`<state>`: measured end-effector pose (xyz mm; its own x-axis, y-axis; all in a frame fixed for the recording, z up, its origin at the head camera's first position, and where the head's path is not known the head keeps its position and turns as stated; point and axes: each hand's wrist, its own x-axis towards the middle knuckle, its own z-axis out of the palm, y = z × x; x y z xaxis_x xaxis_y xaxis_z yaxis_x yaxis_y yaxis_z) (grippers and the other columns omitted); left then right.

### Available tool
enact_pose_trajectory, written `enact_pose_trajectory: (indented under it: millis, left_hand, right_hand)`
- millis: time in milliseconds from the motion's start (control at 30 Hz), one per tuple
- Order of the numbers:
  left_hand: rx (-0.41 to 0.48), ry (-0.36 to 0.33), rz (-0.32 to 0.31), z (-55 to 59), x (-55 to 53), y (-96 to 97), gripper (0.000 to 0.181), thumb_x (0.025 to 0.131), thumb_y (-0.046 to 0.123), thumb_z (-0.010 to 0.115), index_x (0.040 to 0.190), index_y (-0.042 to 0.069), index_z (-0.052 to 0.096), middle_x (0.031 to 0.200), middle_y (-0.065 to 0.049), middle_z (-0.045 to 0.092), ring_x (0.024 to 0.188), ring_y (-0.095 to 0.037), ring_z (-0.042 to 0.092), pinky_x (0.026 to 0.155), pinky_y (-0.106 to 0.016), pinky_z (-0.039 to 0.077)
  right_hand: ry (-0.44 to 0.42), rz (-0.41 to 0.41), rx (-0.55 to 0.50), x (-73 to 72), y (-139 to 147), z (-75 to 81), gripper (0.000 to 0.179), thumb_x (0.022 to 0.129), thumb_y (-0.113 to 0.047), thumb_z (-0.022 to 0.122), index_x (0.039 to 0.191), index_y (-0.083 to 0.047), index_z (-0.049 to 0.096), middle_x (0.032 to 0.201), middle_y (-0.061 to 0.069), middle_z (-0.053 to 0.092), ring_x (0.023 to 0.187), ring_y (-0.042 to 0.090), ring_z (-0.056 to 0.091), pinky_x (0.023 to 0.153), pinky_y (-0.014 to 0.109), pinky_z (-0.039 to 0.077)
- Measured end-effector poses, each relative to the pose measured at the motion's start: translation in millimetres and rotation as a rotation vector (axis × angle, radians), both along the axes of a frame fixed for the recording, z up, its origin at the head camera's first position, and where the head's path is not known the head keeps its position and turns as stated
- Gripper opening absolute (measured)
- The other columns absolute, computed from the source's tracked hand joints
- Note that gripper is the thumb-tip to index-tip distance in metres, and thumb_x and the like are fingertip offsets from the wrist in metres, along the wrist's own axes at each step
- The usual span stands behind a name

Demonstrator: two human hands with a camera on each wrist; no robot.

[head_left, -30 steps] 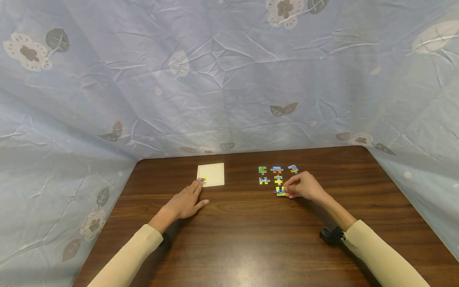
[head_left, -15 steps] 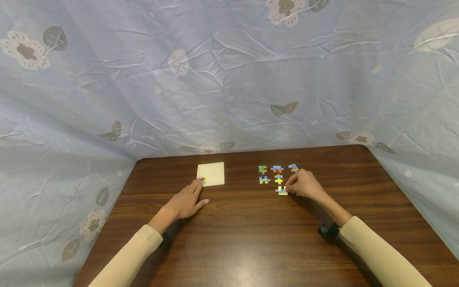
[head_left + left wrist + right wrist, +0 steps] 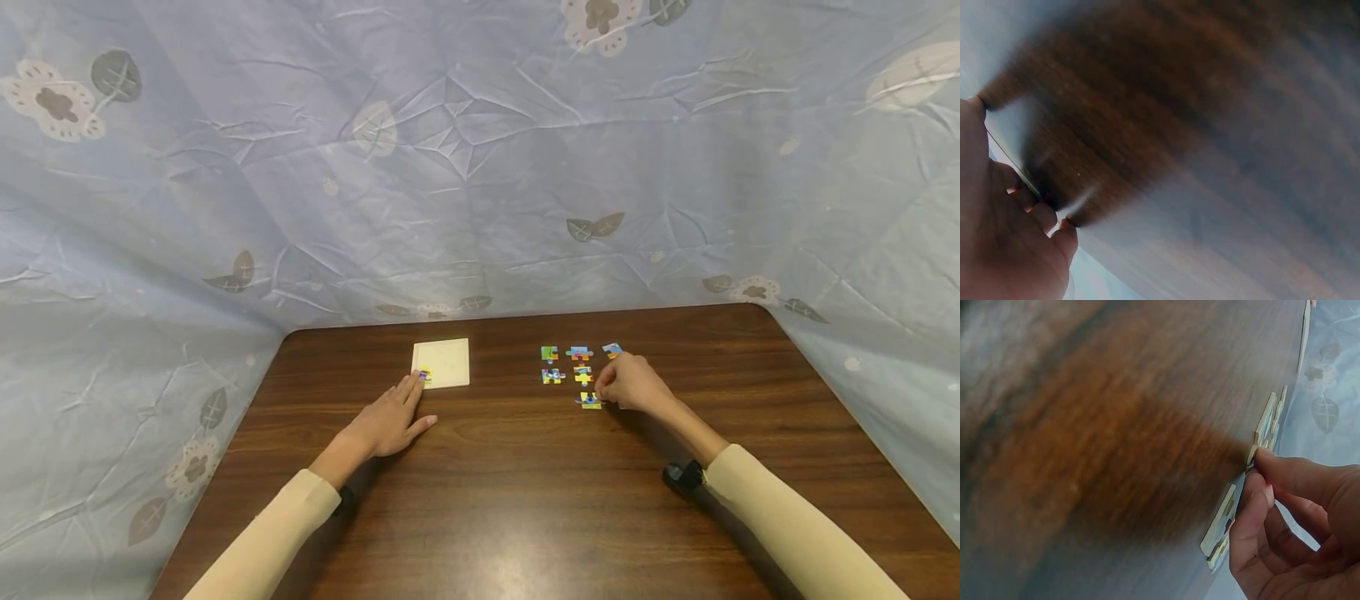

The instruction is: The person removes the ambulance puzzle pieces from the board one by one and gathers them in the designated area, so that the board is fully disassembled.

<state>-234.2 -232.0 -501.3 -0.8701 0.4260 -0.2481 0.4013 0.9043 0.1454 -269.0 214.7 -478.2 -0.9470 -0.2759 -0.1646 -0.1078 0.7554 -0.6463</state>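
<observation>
My right hand [image 3: 636,385] pinches a yellow-and-blue jigsaw piece [image 3: 589,402] by its right side, low over or on the wooden table. In the right wrist view that piece's edge [image 3: 1251,455] shows at the tips of thumb and forefinger. Fingers extended, my left hand [image 3: 384,419] touches the lower left corner of a square cream puzzle tray [image 3: 448,360]. One small yellow-and-purple piece [image 3: 425,374] lies in that corner, partly behind the fingertips. The left wrist view shows the left hand [image 3: 1016,244] against the tabletop.
Several loose jigsaw pieces lie around the right hand: a green one [image 3: 550,354], a blue-and-pink one [image 3: 579,353], a blue-and-orange one [image 3: 612,350], a white-and-blue one [image 3: 552,377] and a yellow-and-red one [image 3: 582,375]. More piece edges [image 3: 1217,526] show beneath the hand. A patterned cloth [image 3: 465,208] hangs behind.
My right hand has shifted slightly right with the pinched piece, whose tilt varied: it caught the light half a second ago and shows its colours now. My left hand stays in place.
</observation>
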Motion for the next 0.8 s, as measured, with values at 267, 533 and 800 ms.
enact_pose_trajectory:
  millis: [267, 533, 800]
  left_hand:
    - [0.005, 0.002, 0.001, -0.4, 0.5, -0.4, 0.086, 0.111, 0.059, 0.035, 0.168, -0.001, 0.011, 0.178, -0.02, 0.003, 0.165, -0.038, 0.014, 0.134, -0.055, 0.022]
    - [0.017, 0.013, -0.001, 1.3, 0.2, -0.2, 0.085, 0.111, 0.058, 0.036, 0.167, -0.002, 0.012, 0.178, -0.02, 0.004, 0.165, -0.038, 0.015, 0.134, -0.055, 0.022]
    - [0.006, 0.01, 0.0, -1.0, 0.4, -1.0, 0.086, 0.111, 0.059, 0.035, 0.168, -0.002, 0.011, 0.178, -0.019, 0.004, 0.165, -0.037, 0.014, 0.134, -0.054, 0.022]
  right_hand:
    - [0.005, -0.007, 0.011, -0.8, -1, -1.0, 0.009, 0.093, -0.009, 0.077, 0.086, -0.005, 0.082, 0.071, 0.003, 0.074, 0.056, 0.009, 0.057, 0.053, 0.022, 0.047]
    - [0.02, 0.015, 0.014, -1.2, -1, 0.4, 0.011, 0.093, -0.01, 0.076, 0.085, -0.006, 0.082, 0.071, 0.003, 0.075, 0.054, 0.008, 0.057, 0.052, 0.022, 0.046]
    - [0.047, 0.019, 0.002, -5.5, 2, 25.1, 0.013, 0.096, -0.01, 0.073, 0.091, -0.004, 0.084, 0.092, 0.012, 0.081, 0.065, 0.017, 0.063, 0.056, 0.026, 0.049]
